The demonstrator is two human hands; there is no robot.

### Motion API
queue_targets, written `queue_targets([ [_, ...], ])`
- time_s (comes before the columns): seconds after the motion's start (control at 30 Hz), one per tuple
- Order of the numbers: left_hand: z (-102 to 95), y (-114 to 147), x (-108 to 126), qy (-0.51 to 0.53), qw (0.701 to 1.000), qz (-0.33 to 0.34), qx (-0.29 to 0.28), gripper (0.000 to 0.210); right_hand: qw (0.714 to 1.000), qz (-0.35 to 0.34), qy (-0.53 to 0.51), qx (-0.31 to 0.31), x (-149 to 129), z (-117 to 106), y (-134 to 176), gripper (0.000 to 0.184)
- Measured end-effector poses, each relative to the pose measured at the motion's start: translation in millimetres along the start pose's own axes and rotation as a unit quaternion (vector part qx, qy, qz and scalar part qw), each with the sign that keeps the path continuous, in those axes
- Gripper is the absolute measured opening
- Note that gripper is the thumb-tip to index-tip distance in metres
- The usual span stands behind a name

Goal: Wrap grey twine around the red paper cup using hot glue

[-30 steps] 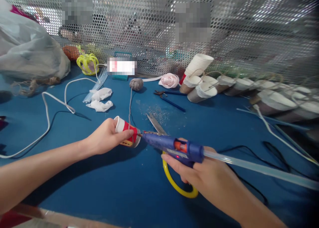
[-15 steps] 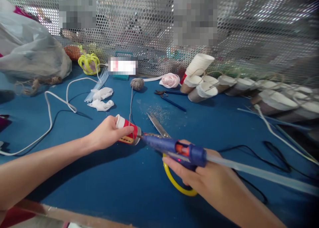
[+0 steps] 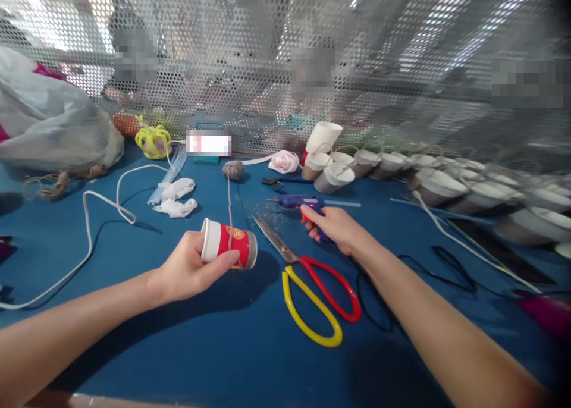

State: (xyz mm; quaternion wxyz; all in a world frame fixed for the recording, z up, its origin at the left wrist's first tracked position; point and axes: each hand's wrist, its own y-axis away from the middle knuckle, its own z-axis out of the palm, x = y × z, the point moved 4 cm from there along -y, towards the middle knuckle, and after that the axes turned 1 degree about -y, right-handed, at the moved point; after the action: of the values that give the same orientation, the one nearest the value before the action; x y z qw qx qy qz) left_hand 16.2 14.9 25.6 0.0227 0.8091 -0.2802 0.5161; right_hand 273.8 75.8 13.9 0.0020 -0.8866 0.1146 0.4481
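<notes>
Tilted on its side, a red and white paper cup (image 3: 243, 247) is gripped by my left hand (image 3: 191, 265), the thumb lying along its wall. Grey yarn (image 3: 229, 203) runs from a small ball (image 3: 233, 170) to the cup and lies across it around the thumb. My right hand (image 3: 332, 225) is closed on the handle of a blue glue gun (image 3: 297, 201), whose nozzle points left, apart from the cup. A clear glue stick (image 3: 343, 204) sticks out of its back. Between the hands lie scissors (image 3: 285, 248) with one red and one yellow handle.
Wrapped cups (image 3: 439, 182) stand along the right and back. Pliers (image 3: 285, 182) and a pink ribbon roll (image 3: 284, 162) lie behind the glue gun. A white cable (image 3: 89, 217) crosses the left side near white scraps (image 3: 176, 198). A perforated metal screen (image 3: 259, 87) closes the back.
My right hand has carried the glue gun away from the cup, back and to the right, uncovering the scissors. My left hand still holds the cup, now turned to show its yellow emblem.
</notes>
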Motion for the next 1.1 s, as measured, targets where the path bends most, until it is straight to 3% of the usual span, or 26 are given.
queue_targets([
  [0.17, -0.6, 1.2, 5.4, -0.081, 0.992, 0.098, -0.004, 0.020, 0.996, -0.026, 0.077, 0.021, 3.3, 0.8, -4.3, 0.037],
  [0.3, -0.3, 2.6, 9.7, -0.110, 0.985, 0.136, 0.002, 0.019, 0.987, -0.118, 0.103, 0.022, -24.9, -0.1, 14.9, 0.039],
  [0.37, 0.4, 3.7, 12.0, -0.114, 0.982, 0.151, 0.007, 0.019, 0.983, -0.150, 0.097, -0.029, -44.6, 12.1, 28.8, 0.039],
  [0.53, 4.5, 6.2, 16.0, -0.115, 0.977, 0.178, -0.021, 0.016, 0.951, -0.193, 0.023, -0.240, -82.2, 63.9, 59.6, 0.047],
  [0.63, 6.0, 6.3, 14.3, -0.111, 0.978, 0.170, -0.038, 0.016, 0.942, -0.174, -0.111, -0.265, -88.9, 76.0, 65.7, 0.030],
  [0.7, 6.6, 4.8, 9.1, -0.076, 0.988, 0.124, -0.046, 0.018, 0.946, -0.170, -0.161, -0.225, -89.1, 71.6, 65.2, 0.022],
  [0.77, 7.6, 2.4, 0.2, 0.010, 0.998, 0.026, -0.055, 0.021, 0.950, -0.188, -0.170, -0.180, -89.3, 61.4, 64.6, 0.019],
  [0.9, 11.6, -0.3, -13.6, 0.221, 0.959, -0.169, -0.049, 0.024, 0.959, -0.225, -0.154, -0.083, -90.2, 37.4, 62.0, 0.019],
  [1.0, 13.6, -1.2, -15.2, 0.288, 0.930, -0.224, -0.053, 0.024, 0.958, -0.248, -0.137, -0.039, -91.0, 28.1, 60.4, 0.019],
  [1.1, 13.7, -0.4, -14.9, 0.302, 0.921, -0.240, -0.061, 0.020, 0.956, -0.268, -0.119, -0.014, -91.7, 26.4, 59.8, 0.018],
])
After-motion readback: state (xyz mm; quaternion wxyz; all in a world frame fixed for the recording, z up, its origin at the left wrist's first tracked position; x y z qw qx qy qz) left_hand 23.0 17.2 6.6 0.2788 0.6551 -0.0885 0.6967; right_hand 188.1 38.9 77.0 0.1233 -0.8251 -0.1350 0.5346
